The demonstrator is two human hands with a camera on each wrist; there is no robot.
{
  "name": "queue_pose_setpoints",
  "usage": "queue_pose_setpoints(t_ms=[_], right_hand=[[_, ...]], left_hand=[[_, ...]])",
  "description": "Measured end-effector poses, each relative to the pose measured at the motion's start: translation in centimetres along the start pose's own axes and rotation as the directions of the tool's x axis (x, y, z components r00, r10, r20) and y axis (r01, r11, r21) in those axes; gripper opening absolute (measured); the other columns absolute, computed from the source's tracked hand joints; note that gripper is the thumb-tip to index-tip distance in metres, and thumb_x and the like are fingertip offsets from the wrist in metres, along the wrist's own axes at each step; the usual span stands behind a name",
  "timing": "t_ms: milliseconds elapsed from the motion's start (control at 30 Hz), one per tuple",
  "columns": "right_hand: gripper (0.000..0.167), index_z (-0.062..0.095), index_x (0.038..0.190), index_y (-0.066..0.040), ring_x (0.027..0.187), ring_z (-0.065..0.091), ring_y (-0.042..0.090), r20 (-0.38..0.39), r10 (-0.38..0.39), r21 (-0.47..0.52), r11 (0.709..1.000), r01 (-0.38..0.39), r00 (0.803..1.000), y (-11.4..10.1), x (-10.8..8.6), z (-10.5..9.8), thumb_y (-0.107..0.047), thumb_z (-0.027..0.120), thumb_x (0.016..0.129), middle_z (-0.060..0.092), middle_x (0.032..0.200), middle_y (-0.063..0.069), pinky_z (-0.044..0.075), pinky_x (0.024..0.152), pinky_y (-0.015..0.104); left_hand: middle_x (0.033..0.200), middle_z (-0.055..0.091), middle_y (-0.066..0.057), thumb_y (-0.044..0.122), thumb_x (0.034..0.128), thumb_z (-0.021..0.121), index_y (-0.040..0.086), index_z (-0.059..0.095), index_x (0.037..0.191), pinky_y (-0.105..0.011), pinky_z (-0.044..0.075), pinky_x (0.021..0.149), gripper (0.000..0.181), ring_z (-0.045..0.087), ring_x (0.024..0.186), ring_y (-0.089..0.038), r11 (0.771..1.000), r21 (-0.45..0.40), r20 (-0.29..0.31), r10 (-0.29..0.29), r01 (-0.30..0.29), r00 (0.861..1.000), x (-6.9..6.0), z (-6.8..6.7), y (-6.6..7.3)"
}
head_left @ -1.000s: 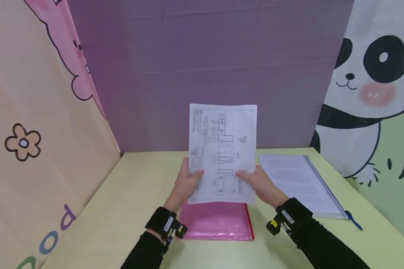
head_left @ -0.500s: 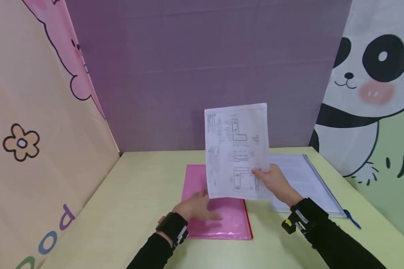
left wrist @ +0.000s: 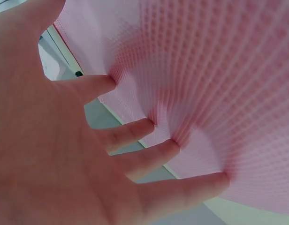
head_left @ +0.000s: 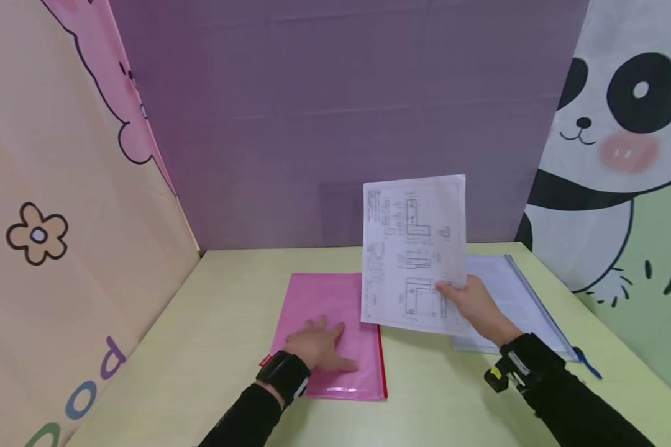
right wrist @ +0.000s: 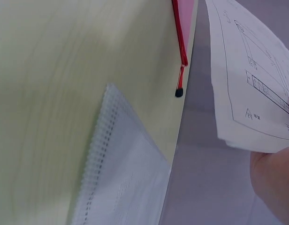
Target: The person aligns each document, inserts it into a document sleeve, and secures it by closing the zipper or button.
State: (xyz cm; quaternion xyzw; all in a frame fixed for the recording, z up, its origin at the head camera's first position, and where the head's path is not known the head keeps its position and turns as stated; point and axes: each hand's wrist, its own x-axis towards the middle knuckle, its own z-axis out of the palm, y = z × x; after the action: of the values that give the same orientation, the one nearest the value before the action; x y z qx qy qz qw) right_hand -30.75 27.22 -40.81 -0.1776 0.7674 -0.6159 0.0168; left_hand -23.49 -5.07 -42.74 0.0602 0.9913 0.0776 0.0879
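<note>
With fingers spread, my left hand [head_left: 315, 346] presses on a pink zip document pouch [head_left: 319, 295] that lies flat on the table. In the left wrist view the fingertips [left wrist: 170, 145] dent the meshed pink surface. My right hand [head_left: 475, 304] pinches a sheaf of white paper [head_left: 414, 248] by its lower right edge, thumb in front. Technical line drawings cover the front sheet, which is held upright above the table. The right wrist view shows the paper [right wrist: 252, 79] with part of the right hand [right wrist: 276, 180]; the fingers behind the sheets are hidden.
A clear zip pouch [head_left: 520, 304] with printed pages lies on the right of the table [head_left: 229, 323], partly behind the paper and right hand. Its blue zip pull [head_left: 587, 363] hangs off the near corner. A purple backdrop [head_left: 335, 124] closes off the back.
My left hand has let go of the paper and come down onto the pink pouch, which has slid left. The right hand has carried the paper to the right.
</note>
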Motion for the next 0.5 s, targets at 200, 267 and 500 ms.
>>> queue_pose_setpoints(t_ms=[200,267,500], right_hand=[[0.048,0.044,0.152,-0.006,0.107,0.070,0.035,-0.011,0.021,-0.018,1.000,-0.021,1.000,0.4,-0.1,-0.7,-0.022,0.052,0.108,0.060,0.137,0.025,0.060,0.082,0.045],[0.048,0.043,0.152,-0.004,0.106,0.071,0.035,-0.022,0.027,-0.037,0.999,-0.028,0.999,0.5,-0.3,-1.1,-0.021,0.052,0.108,0.059,0.136,0.027,0.060,0.081,0.044],[0.050,0.042,0.153,-0.004,0.107,0.070,0.036,-0.069,0.056,-0.078,0.995,-0.062,0.996,0.9,-0.8,-2.3,-0.023,0.052,0.108,0.058,0.138,0.028,0.060,0.081,0.043]], left_hand=[[0.159,0.034,-0.015,0.074,0.0711,0.076,0.026,0.046,0.154,-0.065,0.047,0.096,0.100,0.037,0.141,-0.045,0.999,-0.043,0.006,-0.008,0.008,1.000,0.4,0.0,-1.8],[0.158,0.035,-0.017,0.071,0.0714,0.078,0.025,0.047,0.154,-0.065,0.045,0.099,0.099,0.037,0.140,-0.046,0.998,-0.064,0.007,-0.009,0.009,1.000,0.5,-0.1,-2.5],[0.157,0.035,-0.021,0.060,0.0767,0.081,0.021,0.047,0.153,-0.069,0.039,0.103,0.092,0.033,0.142,-0.047,0.996,-0.091,0.039,-0.011,0.014,0.999,1.0,-0.8,-3.8]])
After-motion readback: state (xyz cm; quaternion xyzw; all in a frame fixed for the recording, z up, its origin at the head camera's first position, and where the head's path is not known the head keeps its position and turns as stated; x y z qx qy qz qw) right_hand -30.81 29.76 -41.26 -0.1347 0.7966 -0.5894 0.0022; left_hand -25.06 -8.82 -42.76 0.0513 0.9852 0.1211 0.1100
